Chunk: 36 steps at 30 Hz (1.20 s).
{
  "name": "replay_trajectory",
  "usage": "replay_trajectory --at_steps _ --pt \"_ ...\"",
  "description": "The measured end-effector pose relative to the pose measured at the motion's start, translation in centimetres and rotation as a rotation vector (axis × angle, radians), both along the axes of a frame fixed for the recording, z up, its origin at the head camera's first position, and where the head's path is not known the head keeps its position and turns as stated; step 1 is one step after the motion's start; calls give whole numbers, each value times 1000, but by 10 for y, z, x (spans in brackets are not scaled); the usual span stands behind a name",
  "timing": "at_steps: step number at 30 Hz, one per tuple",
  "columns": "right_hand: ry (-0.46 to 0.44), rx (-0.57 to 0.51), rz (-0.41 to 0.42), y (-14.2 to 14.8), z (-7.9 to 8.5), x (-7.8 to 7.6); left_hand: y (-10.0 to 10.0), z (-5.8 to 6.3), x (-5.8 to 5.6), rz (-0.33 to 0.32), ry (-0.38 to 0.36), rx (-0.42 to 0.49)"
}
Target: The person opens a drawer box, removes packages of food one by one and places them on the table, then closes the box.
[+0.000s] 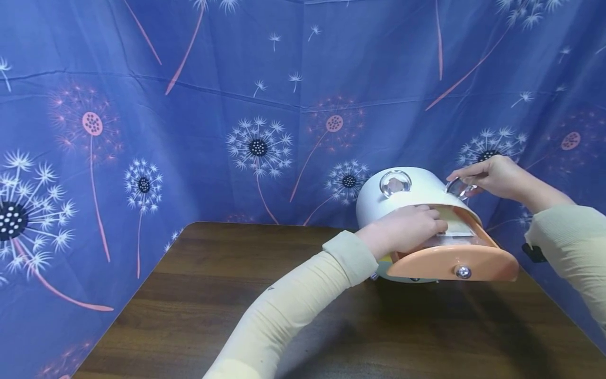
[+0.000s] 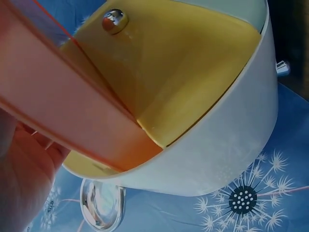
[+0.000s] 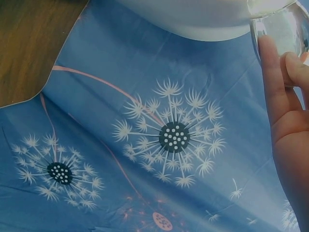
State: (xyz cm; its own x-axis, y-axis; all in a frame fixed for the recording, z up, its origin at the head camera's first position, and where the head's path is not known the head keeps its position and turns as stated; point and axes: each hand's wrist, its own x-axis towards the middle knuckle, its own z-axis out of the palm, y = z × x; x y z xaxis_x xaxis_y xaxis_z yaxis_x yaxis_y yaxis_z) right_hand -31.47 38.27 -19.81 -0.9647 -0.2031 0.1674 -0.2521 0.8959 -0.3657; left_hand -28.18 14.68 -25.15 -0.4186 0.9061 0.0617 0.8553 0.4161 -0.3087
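A rounded white drawer box (image 1: 369,205) stands at the table's right rear, with its top orange drawer (image 1: 454,263) pulled out. My left hand (image 1: 407,229) reaches into that drawer, its fingertips hidden; a pale, partly see-through item (image 1: 456,238) lies beside the fingers, its kind unclear. In the left wrist view the hand (image 2: 31,174) shows past the drawer's side wall (image 2: 63,92). My right hand (image 1: 499,176) pinches the chrome ring (image 1: 456,188) on the box's top right between thumb and fingers. In the right wrist view, finger and thumb (image 3: 285,87) are at this ring.
Another chrome ring (image 1: 395,182) sits on the box's top left. Below the orange drawer are a yellow drawer (image 2: 183,63) and a pale green one (image 2: 236,9), each pushed in. The brown wooden table (image 1: 213,295) meets a blue dandelion-print cloth (image 1: 213,158) behind and at the sides.
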Motion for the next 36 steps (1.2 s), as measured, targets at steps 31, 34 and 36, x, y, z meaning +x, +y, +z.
replay_trajectory --at_steps 31,34,36 --pt "6 8 -7 -1 0 -1 14 -9 3 -2 141 5" --pt "1 11 -9 -1 0 -1 14 -8 3 -3 156 2" --pt "-1 10 -13 -1 0 -1 14 -8 3 -1 150 4"
